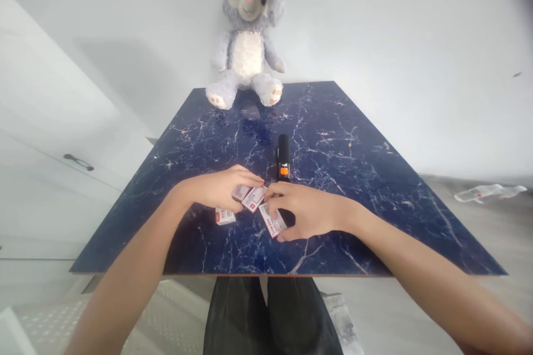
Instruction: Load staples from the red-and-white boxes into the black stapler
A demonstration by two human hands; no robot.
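Note:
Several small white-and-red cardboard boxes lie close together on the dark blue marbled table. My left hand [219, 186] bends over a greyish-pink box [240, 193], fingers along its far side and thumb at its near side. Against that box rests a white box with a red mark [253, 198], between my two hands. My right hand [310, 209] curves round another white-and-red box [271, 221], with fingertips at its far end and thumb at its near corner. A further white-and-red box [225, 216] sits partly under my left hand.
Beyond my hands lies a black handheld device with an orange button [283, 158]. A grey plush toy [247, 39] sits at the table's [353, 177] far edge against the wall. White drawers [50, 138] stand left; a clear plastic item [489, 193] lies on the floor at right.

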